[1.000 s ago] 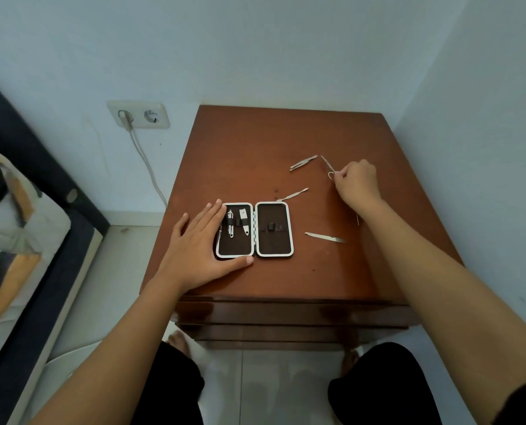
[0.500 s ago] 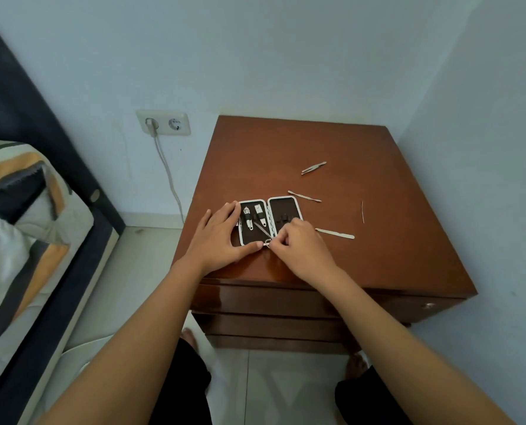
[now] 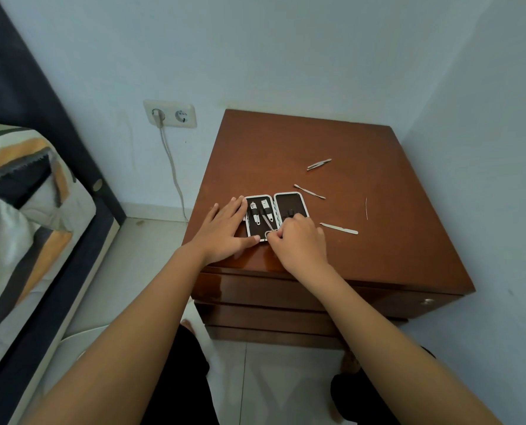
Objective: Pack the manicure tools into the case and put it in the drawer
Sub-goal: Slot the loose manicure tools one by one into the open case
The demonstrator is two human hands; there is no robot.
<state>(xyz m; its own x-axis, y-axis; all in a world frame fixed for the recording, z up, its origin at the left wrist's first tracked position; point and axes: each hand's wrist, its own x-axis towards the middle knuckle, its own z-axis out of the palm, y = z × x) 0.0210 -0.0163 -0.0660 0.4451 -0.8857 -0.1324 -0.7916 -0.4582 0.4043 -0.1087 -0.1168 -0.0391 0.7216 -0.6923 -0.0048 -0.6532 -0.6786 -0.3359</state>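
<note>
A small white-rimmed manicure case [image 3: 289, 200] lies open on the brown nightstand [image 3: 378, 240]. Its left half holds two clippers [image 3: 261, 211] under black loops. My left hand [image 3: 224, 231] lies flat on the case's left edge, fingers spread. My right hand [image 3: 298, 243] pinches small scissors [image 3: 267, 223] that lie slanted over the left half near the hinge. Loose on the wood lie tweezers [image 3: 319, 164], a thin pusher [image 3: 309, 191], a nail file [image 3: 339, 228] and a fine needle-like tool [image 3: 366, 208].
Closed drawer fronts [image 3: 270, 289] run below the nightstand top, with a small knob [image 3: 428, 301] at the right. A bed [image 3: 25, 216] stands to the left. A wall socket with a plugged cable [image 3: 169, 113] is behind. Walls close in at the back and right.
My right hand picked up the scissors at the back of the nightstand and brought them to the open case. My left hand stayed on the case. The camera shifted left.
</note>
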